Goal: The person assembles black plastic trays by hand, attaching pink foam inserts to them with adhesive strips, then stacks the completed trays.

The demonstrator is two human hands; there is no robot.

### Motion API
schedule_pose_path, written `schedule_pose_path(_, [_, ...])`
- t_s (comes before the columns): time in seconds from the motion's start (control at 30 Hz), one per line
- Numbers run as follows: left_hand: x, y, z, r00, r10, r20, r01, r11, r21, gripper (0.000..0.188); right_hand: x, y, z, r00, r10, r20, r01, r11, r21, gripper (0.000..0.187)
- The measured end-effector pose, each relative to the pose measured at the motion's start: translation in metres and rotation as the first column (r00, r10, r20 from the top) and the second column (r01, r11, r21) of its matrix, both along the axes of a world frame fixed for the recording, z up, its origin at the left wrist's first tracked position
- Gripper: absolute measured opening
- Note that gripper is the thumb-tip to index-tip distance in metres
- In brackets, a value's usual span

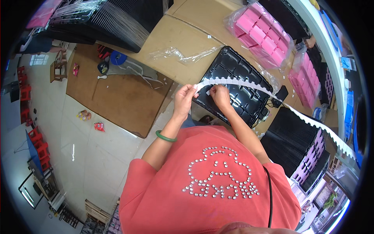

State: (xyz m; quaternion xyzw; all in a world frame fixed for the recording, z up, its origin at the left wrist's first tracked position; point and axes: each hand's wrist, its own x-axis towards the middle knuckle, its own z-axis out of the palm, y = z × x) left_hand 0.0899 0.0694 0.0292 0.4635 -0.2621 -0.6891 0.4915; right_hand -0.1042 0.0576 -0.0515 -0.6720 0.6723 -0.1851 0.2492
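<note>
My left hand [185,99] is closed, pinching the end of a long white strip [249,83] with a notched edge, perhaps a strip of labels. The strip arches from there over a glossy black plastic tray [237,70] and trails off to the far right. Just below the strip, over the tray's left part, my right hand [220,96] is closed in a pinch. A small white piece [209,93] shows at its fingertips, too small to identify. Molded ridges cover the tray, which lies at a slant on a cardboard-covered table [183,39].
Bagged pink blocks [261,33] lie behind the tray, with another bag [306,80] at right. Stacked black trays [292,140] stand near my right elbow; a plastic-wrapped stack [109,23] is at back left. A small black box [280,95] with a cable sits beside the tray.
</note>
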Motion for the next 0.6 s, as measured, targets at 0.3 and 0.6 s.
schedule_pose_path(0.3, [0.0, -0.012, -0.003, 0.999, -0.028, -0.016, 0.028, 0.999, -0.017, 0.017, -0.002, 0.005, 0.007, 0.994, 0.071, 0.084, -0.072, 0.997, 0.002, 0.012])
schedule_pose_path(0.6, [0.0, 0.003, -0.003, 0.999, -0.044, 0.006, 0.044, 0.999, -0.018, 0.016, 0.001, 0.024, 0.005, 0.953, 0.302, -0.033, -0.304, 0.944, -0.126, 0.009])
